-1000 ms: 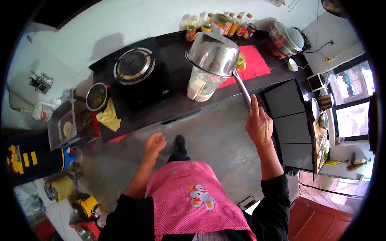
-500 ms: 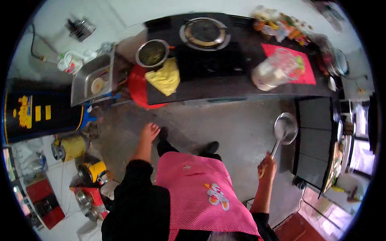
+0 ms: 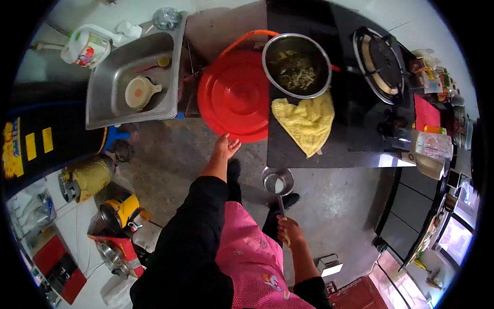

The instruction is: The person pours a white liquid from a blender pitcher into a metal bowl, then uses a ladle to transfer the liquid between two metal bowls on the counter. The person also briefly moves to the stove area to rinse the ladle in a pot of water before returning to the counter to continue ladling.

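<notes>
My right hand [image 3: 290, 230] is closed round the handle of a metal ladle [image 3: 278, 181]. Its round bowl hangs over the floor, just short of the dark counter's front edge. My left hand [image 3: 226, 147] holds nothing; its fingers are apart, close to the near rim of a red lidded bucket [image 3: 234, 118]. From this view I cannot tell whether the fingertips touch the rim. A metal bowl [image 3: 267, 72] of liquid with stringy greenish bits stands on the counter, overlapping the bucket's right side. Against that bowl lies a yellow cloth [image 3: 303, 122].
Left of the bucket is a steel sink [image 3: 114, 77] with a pale dipper [image 3: 139, 93] in it. A gas burner [image 3: 381, 64] is set in the counter [image 3: 355, 134] on the right. Near the counter's right end stands a clear-topped container [image 3: 431, 152]. A yellow-wrapped cylinder [image 3: 92, 180] stands at the left.
My view has swung left, toward the sink and the bucket. The ladle has come in from the far right to the middle. My left hand has moved up close to the bucket.
</notes>
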Motion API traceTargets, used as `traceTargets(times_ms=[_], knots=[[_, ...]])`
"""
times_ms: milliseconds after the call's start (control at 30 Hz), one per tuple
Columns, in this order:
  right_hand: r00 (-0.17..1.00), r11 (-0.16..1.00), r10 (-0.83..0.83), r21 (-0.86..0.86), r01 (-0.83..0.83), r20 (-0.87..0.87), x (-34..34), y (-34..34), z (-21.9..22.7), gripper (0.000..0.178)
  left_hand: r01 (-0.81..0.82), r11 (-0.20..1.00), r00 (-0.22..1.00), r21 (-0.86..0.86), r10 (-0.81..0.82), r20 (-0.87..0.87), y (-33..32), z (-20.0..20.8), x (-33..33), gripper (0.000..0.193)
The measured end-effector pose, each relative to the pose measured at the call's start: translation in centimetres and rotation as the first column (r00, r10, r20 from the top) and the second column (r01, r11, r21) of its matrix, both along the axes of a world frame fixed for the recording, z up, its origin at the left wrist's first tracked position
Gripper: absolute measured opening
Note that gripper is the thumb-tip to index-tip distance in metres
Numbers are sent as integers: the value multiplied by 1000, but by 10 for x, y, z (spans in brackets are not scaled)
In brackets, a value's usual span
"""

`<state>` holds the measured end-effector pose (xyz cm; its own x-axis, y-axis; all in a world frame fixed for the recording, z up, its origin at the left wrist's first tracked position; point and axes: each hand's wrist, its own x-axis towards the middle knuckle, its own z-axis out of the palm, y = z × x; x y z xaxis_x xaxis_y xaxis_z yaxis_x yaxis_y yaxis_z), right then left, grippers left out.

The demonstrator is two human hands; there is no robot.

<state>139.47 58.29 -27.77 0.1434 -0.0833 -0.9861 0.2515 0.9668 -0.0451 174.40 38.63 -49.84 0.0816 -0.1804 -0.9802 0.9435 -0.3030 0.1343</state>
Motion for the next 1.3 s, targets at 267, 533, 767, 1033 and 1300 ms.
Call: traceTargets(times_ms=[267,533,767,1033,1300], knots=[[912,903,345,-187,-388,-223,74,-34,-30,43,141,987,990,-81,-139,31,10,-30,17,29],[859,709,417,-485,-512,-297,109,-100,-66,29,138,927,983,-350,-86,160,-51,141,69,32],[328,92,203,-316,-944,-923,163,-176,-179,46,165,923,986,-347,-155,56,-80,139,85,20],[241,295,545,-85,-952,-803,217,-219,-163,59,160,945,985,-284,-172,-15,-68,119,94,24],[793,703,474,-377,-603,-384,242,-233,-190,34,196,926,980,-323,-195,37,-69,128,96,16]])
